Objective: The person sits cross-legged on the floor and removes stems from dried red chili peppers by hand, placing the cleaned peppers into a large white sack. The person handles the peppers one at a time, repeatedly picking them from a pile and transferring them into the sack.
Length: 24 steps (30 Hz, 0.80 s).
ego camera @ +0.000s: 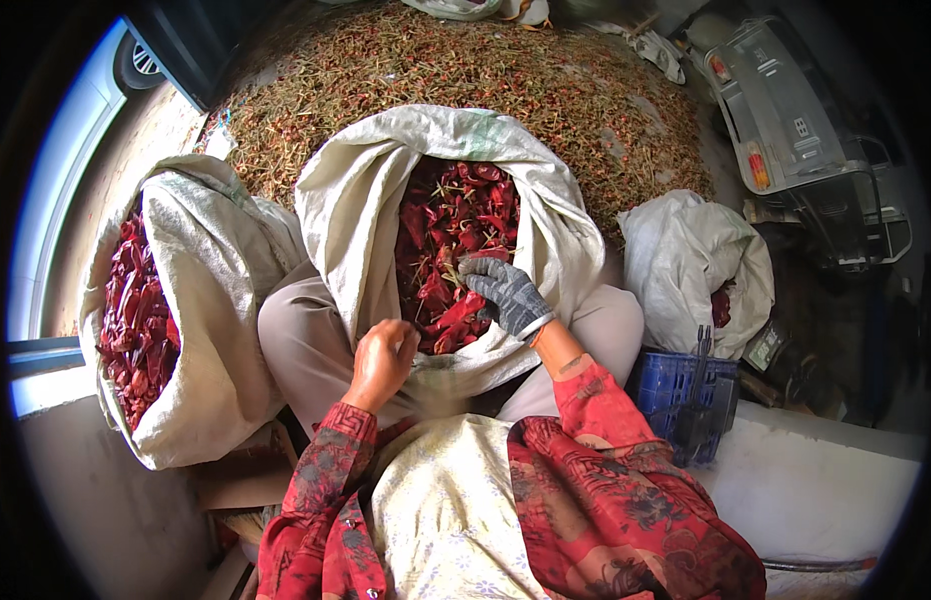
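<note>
Between my knees stands a white woven sack (353,217) with its mouth rolled open, full of dried red chili peppers (454,217) with some stems. My bare left hand (383,360) is at the sack's lower left rim, its fingers curled in; what lies between the fingertips is too small to tell. My right hand (506,292), in a grey patterned glove, reaches over the peppers inside the mouth, thumb and fingertips close together beside a red pepper. Whether it pinches a stem or pepper cannot be made out.
A second woven sack (210,300) of red peppers leans at the left. At the right are a smaller white sack (675,262), a blue plastic crate (660,397) and a three-wheeled or similar vehicle part (788,112). Stems and pepper scraps (465,67) cover the floor ahead.
</note>
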{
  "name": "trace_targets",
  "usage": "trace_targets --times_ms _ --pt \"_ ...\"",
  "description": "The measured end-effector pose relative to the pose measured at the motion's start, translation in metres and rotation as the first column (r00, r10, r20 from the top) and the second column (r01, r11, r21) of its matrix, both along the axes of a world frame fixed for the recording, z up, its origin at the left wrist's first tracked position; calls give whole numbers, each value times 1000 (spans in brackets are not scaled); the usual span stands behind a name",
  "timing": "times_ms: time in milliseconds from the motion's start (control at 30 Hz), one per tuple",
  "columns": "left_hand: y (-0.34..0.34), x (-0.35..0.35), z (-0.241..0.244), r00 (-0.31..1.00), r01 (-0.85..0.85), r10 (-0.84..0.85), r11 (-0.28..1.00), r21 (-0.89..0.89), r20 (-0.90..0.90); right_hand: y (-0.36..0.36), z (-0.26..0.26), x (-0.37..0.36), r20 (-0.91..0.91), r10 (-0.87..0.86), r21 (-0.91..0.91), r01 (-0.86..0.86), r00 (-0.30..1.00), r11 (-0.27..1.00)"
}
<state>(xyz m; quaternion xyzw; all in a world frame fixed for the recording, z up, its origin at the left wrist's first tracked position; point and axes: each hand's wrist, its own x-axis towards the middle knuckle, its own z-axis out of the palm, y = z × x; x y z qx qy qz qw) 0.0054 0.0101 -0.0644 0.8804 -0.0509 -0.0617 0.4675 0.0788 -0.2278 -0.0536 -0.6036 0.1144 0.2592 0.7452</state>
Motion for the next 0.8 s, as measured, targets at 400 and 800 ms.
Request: trace_targets --times_ms 400,800 --pt "-20 20 36 861 -269 -295 427 -863 -414 18 2 -18 571 304 -128 -283 762 950" --pt "-5 20 36 855 -29 -229 874 -484 -465 22 15 -14 168 128 87 -144 977 986"
